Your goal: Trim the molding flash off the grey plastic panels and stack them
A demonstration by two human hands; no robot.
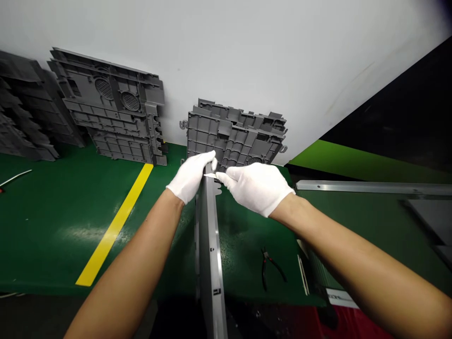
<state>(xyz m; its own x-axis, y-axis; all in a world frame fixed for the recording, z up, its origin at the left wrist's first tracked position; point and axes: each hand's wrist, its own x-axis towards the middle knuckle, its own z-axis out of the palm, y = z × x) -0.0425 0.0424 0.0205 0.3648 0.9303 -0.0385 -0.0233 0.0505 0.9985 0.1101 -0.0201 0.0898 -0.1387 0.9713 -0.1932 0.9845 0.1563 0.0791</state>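
Note:
A grey plastic panel (214, 245) stands on its edge and runs away from me, its long narrow side facing up. Around its far upper end closes my left hand (193, 175), in a white glove. My right hand (256, 187), gloved too, grips a small knife with a pointed blade (209, 175). The knife's handle is hidden in the fingers. Its blade lies across the panel's upper edge, close beside the left fingers; I cannot tell whether it touches.
Several grey moulded panels (116, 106) lean on the white wall (226, 52), some straight beyond my hands (235, 134). Black-handled cutting pliers (266, 258) lie on the green table (169, 263), right of the standing panel. Yellow tape (118, 221) crosses the left side. A conveyor (356, 216) runs at right.

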